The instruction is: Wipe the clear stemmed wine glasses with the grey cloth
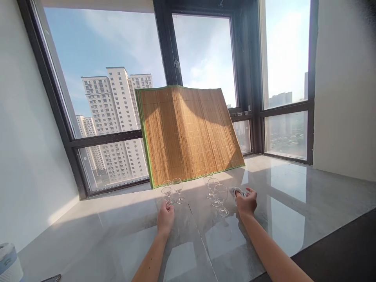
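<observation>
My left hand [166,218] is closed at the stem and foot of a clear stemmed glass [166,192], its fingers hiding the lower part. Just behind that glass is the rim of another clear glass [167,182], and a third one [177,186] stands upright to its right. My right hand [246,203] grips a crumpled whitish cloth [235,191] near the surface. Between my hands, closer to the right one, three more stemmed glasses stand upright in a slanting row, the nearest glass [221,192] partly overlapping the middle glass [213,185].
A bamboo mat [190,133] with green edging leans against the dark window frame [169,43] behind the glasses. The glossy grey tiled ledge [117,231] has a dark front edge at right. A white and blue roll or container [10,262] sits at lower left.
</observation>
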Action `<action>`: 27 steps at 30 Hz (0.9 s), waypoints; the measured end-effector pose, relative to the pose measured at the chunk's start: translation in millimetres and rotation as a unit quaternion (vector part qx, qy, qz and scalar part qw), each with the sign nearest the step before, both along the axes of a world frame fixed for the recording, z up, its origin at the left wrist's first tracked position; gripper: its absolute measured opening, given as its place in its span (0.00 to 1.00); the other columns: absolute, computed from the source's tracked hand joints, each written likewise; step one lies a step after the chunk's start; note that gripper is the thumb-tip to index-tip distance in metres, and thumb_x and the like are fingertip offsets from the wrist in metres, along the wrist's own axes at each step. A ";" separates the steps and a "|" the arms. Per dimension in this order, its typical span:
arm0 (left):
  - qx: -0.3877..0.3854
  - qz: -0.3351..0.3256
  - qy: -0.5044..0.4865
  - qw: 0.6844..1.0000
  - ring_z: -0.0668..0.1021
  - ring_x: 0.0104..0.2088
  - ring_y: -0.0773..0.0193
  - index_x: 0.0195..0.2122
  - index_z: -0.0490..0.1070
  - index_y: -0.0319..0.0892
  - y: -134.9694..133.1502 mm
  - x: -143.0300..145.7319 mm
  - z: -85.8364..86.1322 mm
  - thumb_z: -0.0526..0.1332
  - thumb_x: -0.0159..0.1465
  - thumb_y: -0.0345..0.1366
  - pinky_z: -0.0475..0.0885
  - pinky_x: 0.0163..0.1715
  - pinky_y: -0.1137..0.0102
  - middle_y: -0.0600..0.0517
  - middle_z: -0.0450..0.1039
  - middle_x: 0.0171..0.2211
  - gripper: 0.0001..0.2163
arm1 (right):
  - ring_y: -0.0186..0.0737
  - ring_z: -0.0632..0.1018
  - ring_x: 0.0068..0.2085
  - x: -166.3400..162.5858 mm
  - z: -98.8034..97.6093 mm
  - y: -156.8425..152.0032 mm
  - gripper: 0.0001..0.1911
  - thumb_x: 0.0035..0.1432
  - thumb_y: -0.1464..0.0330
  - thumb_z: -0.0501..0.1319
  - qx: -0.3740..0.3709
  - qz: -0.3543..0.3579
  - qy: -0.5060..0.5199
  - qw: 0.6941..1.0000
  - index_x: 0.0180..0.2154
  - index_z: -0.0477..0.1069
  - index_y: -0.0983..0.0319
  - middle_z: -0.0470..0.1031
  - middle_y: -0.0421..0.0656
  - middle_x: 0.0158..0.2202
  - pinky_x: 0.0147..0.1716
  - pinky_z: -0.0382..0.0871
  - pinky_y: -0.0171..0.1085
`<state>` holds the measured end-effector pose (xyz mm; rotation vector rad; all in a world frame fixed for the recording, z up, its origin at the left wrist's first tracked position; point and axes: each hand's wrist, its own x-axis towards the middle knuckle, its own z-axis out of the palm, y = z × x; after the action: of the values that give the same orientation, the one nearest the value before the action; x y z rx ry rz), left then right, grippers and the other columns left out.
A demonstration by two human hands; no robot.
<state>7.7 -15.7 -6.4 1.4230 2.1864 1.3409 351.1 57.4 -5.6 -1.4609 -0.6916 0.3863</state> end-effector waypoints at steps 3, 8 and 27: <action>0.031 -0.016 0.004 0.999 0.80 0.35 0.57 0.40 0.72 0.45 -1.8 1.6 1.4 0.55 0.62 0.38 0.70 0.35 0.68 0.49 0.79 0.34 0.09 | 0.54 0.75 0.43 -0.6 1.3 -1.2 0.31 0.42 0.57 0.63 0.006 0.013 0.000 1.000 0.48 0.65 0.62 0.74 0.52 0.40 0.42 0.67 0.44; 0.115 -0.076 0.058 0.989 0.79 0.35 0.58 0.35 0.72 0.46 -8.4 13.6 5.2 0.53 0.63 0.41 0.70 0.37 0.69 0.50 0.78 0.33 0.10 | 0.53 0.75 0.41 -1.7 3.3 -4.6 0.30 0.43 0.58 0.63 0.009 0.004 -0.001 1.000 0.48 0.65 0.61 0.74 0.51 0.40 0.41 0.66 0.44; 0.097 -0.232 0.274 0.928 0.76 0.37 0.57 0.38 0.77 0.45 -33.8 58.8 23.4 0.53 0.65 0.33 0.66 0.39 0.67 0.48 0.76 0.34 0.11 | 0.50 0.79 0.46 -58.0 1.3 -133.5 0.14 0.55 0.66 0.60 0.222 0.302 -0.297 0.878 0.45 0.73 0.47 0.80 0.37 0.41 0.47 0.72 0.50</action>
<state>66.6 -49.5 17.0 2.4458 1.8186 1.0939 293.1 -76.1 -4.3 -0.8803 -1.6370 0.2180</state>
